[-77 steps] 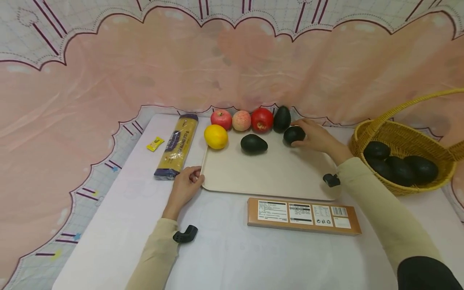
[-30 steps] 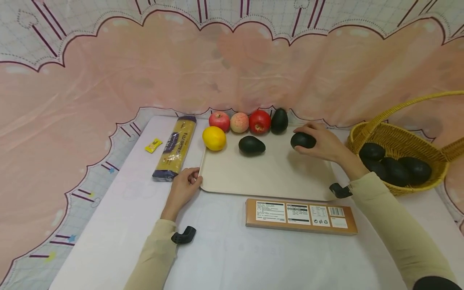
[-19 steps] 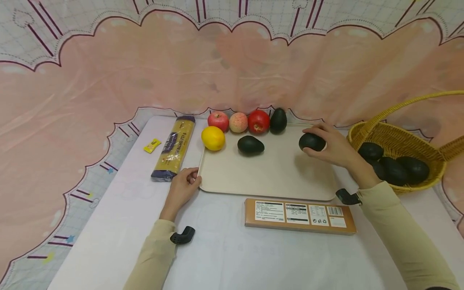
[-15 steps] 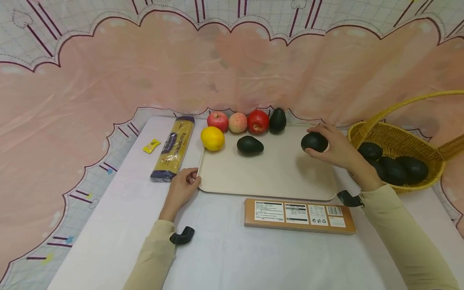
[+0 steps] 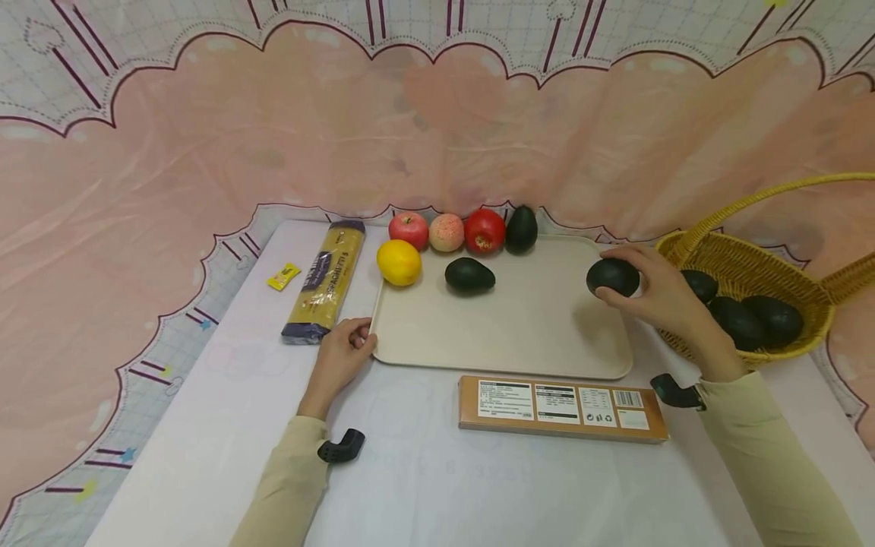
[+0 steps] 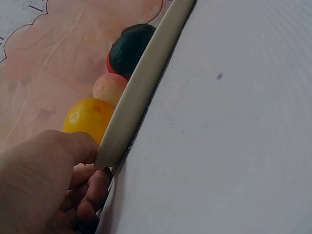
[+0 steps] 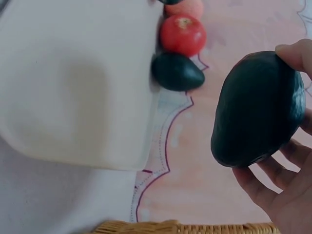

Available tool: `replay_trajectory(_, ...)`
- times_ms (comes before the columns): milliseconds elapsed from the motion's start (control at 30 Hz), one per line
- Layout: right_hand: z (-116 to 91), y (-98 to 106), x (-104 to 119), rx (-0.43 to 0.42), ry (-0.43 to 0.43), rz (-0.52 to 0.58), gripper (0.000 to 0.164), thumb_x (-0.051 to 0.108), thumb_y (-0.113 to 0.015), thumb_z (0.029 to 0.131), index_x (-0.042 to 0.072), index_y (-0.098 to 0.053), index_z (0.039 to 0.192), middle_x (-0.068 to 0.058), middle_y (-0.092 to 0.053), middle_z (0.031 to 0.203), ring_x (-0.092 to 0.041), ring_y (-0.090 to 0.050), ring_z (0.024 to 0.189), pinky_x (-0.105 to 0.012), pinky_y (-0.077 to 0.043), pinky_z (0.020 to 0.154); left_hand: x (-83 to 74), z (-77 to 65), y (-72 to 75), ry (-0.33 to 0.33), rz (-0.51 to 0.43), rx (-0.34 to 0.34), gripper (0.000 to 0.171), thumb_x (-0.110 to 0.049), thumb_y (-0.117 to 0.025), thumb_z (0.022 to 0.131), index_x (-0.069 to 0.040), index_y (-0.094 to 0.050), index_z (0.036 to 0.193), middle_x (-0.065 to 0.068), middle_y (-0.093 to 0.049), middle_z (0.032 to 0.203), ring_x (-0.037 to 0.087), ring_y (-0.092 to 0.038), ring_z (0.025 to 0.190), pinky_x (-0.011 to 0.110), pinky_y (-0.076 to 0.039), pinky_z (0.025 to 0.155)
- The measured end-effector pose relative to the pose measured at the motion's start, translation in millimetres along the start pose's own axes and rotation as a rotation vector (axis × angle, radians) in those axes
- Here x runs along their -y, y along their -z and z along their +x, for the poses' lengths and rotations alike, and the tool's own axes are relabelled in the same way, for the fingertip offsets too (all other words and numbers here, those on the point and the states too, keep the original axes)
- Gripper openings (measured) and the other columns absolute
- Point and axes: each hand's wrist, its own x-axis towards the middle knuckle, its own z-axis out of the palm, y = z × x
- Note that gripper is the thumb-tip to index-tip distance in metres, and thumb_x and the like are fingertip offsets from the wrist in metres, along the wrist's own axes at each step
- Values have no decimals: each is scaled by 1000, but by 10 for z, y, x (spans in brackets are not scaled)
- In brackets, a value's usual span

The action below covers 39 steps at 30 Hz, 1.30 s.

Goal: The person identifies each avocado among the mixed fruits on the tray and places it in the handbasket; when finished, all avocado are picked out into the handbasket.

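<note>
Within the right hand (image 5: 661, 298), fingers (image 7: 254, 186) curled round it: 1 avocado (image 5: 611, 277), raised over the tray (image 5: 506, 334); basket (image 5: 745, 258) right of the fingers. Left hand (image 5: 338, 358) pinches tray rim. Step judged: carrying; next move calls for a firm grip.

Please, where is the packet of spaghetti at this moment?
In the head view, the spaghetti packet lies left of centre, between the yellow sachet and the tray, its near end beside the left hand.
</note>
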Motion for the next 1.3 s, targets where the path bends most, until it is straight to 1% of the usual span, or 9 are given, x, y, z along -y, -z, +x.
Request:
replay_trajectory(233, -138, 108, -11, -25, -62, 62, 58, 27, -76, 78, 14, -54, 129, -17, -46, 135, -39, -41, 122, -63, -34, 93, -4, -2, -2, -3, 4, -5, 34, -17, -60, 88, 0, -63, 117, 8, -58, 90, 16, -50, 75, 29, -40, 70)
replay_trajectory(367, -221, 194, -34, -37, -126, 99, 59, 29, -75, 79, 23, -52, 133, -11, -44, 136, -36, -41, 122, -62, -32, 95, -13, 3, 2, -5, -2, -4, 34, -17, -60, 88, -1, -63, 117, 8, -58, 89, 16, -50, 75, 29, -40, 70)
replay_trajectory(433, -261, 237, -54, -51, -141, 102, 59, 29, -75, 80, 26, -51, 134, -7, -44, 134, -33, -41, 120, -57, -33, 97, -12, 11, 1, -6, -3, -3, 34, -18, -60, 88, -1, -63, 117, 8, -58, 89, 16, -50, 75, 29, -40, 70)
replay_trajectory(567, -346, 305, -108, -81, -160, 90, 58, 29, -74, 81, 30, -50, 134, 0, -44, 132, -24, -41, 118, -29, -31, 100, 7, 16, -5, -8, 2, -5, 34, -18, -60, 88, -1, -63, 118, 7, -58, 89, 16, -50, 75, 29, -39, 70)
replay_trajectory(767, -471, 384, -179, -110, -185, 83, 58, 28, -72, 83, 28, -49, 136, 5, -47, 130, 0, -39, 113, -31, -30, 98, 38, 1, -13, -8, 7, -7, 34, -18, -60, 88, -2, -63, 118, 7, -59, 89, 16, -50, 75, 28, -39, 70)
replay_trajectory(867, -508, 417, -229, -128, -170, 85, 57, 25, -72, 83, 27, -50, 135, 9, -48, 128, 12, -37, 106, -15, -27, 91, 34, 3, -14, -6, -1, -8, 34, -18, -60, 88, -2, -63, 119, 7, -59, 90, 16, -50, 75, 29, -39, 70)
replay_trajectory(1000, -544, 458, -316, -128, -181, 80, 57, 24, -72, 83, 27, -50, 135, 16, -47, 125, 14, -37, 101, -7, -26, 82, 32, 4, -15, -2, 0, -7, 34, -18, -60, 88, -3, -63, 119, 7, -59, 90, 16, -50, 75, 29, -39, 69)
replay_trajectory(1167, -591, 518, -449, -114, -229, 89, 58, 26, -70, 85, 26, -47, 138, 26, -42, 123, 16, -35, 102, -5, -26, 85, 35, 3, -18, -4, 1, -5, 34, -17, -60, 88, -2, -63, 119, 7, -59, 90, 16, -50, 75, 28, -39, 69)
replay_trajectory(1300, -616, 568, -571, -131, -234, 103, 57, 25, -69, 86, 25, -47, 138, 24, -42, 127, 17, -35, 104, -2, -26, 86, 26, 3, -15, -3, -2, -7, 34, -18, -60, 88, -2, -63, 119, 7, -59, 90, 16, -50, 75, 28, -39, 69)
